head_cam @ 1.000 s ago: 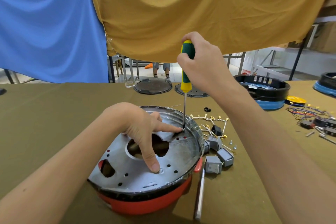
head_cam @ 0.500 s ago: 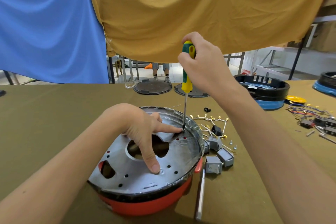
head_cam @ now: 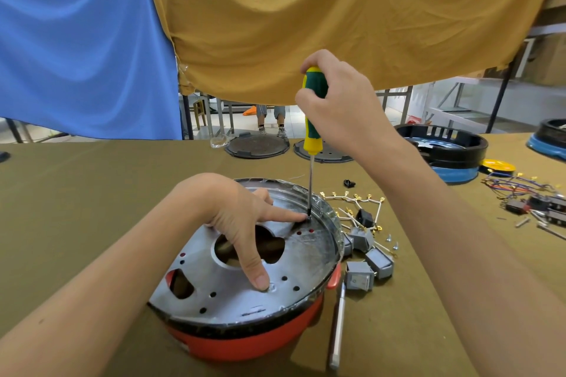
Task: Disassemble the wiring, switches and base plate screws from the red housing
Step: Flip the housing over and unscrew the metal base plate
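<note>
Right hand (head_cam: 343, 107) grips the screwdriver (head_cam: 313, 119) handle, tip down on a base plate (head_cam: 232, 291) screw at roughly 1 o'clock of the plate; left hand (head_cam: 235, 223) has straight fingers pressing the plate, index beside the tip. Red housing (head_cam: 245, 343) sits center table, removed switches (head_cam: 361, 278) at its 3 o'clock. Risk: tip could cam out and jab the index finger, or the loosened screw could drop through a hole.

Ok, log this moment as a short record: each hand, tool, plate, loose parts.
right hand: grips screwdriver handle, shaft upright
tip: on a screw near the plate's far rim
left hand: fingers spread, pressing on plate, index by the tip
housing: red, under plate
switches: grey, loose on table right of housing
wires: white, beside switches
</note>
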`<state>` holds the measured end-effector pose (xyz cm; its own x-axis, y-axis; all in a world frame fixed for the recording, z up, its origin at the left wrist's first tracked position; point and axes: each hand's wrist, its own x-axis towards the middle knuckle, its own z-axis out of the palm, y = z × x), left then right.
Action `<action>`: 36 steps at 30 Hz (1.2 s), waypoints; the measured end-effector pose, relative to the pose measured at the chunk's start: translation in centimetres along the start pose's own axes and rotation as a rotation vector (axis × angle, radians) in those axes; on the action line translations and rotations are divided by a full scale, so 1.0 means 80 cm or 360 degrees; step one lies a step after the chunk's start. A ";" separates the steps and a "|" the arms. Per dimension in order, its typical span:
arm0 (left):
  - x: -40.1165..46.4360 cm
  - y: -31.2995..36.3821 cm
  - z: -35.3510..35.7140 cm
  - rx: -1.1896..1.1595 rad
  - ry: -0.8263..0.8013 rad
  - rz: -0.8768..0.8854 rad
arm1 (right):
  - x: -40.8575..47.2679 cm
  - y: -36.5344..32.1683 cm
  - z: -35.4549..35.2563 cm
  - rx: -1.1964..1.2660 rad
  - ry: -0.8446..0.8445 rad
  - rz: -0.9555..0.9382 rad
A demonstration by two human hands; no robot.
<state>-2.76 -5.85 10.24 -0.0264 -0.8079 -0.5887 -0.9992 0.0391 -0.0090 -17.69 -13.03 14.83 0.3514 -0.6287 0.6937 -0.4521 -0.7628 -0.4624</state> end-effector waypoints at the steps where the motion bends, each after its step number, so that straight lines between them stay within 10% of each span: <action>1: 0.000 0.000 0.000 -0.0003 -0.0004 -0.0005 | -0.001 0.000 0.000 0.0011 0.0008 0.0000; 36: -0.002 0.001 0.000 -0.0020 -0.0007 -0.0001 | 0.001 0.008 0.001 -0.0029 0.0046 0.0014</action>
<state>-2.81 -5.75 10.36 -0.0259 -0.8054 -0.5921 -0.9995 0.0316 0.0008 -17.87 -13.62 14.53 0.3233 -0.6307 0.7055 -0.4703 -0.7540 -0.4586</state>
